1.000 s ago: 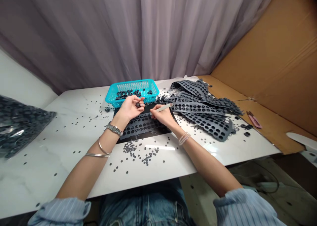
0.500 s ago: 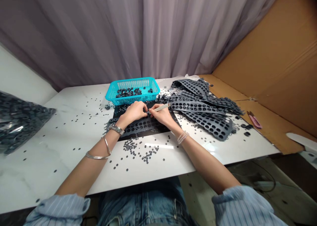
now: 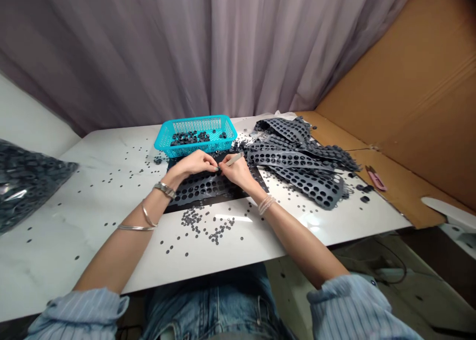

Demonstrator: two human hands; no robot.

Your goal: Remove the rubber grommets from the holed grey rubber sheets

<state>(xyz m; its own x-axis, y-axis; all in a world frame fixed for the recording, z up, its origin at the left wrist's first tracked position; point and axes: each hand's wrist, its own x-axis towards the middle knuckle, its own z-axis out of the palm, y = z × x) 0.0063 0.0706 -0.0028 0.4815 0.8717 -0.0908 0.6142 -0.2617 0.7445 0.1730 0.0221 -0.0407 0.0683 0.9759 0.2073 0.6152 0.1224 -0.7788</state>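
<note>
My right hand (image 3: pixel 237 172) grips a pale, slim pen-shaped tool (image 3: pixel 235 159), its shaft slanting up to the right and its tip hidden by the fingers. Close against it, my left hand (image 3: pixel 199 162) has thumb and fingers pinched together at the tool's low end. Whatever lies in that pinch is too small to make out. Both hands are over a dark grey rubber sheet with rows of round holes (image 3: pixel 201 188), which rests on a black mat (image 3: pixel 232 197).
Behind the hands stands a turquoise basket (image 3: pixel 159 142) partly filled with small dark rubber pieces. Perforated rubber sheets (image 3: pixel 297 159) are heaped on the right, near pink-handled snips (image 3: pixel 376 179). Small dark discs (image 3: pixel 191 218) litter the white table (image 3: pixel 122 201). A clear bag of dark parts (image 3: pixel 29 181) sits left.
My left wrist has shifted a little left and its fingers have closed into a pinch by my right fingertips. The pen-shaped tool stays in my right hand. The whole view has shifted slightly.
</note>
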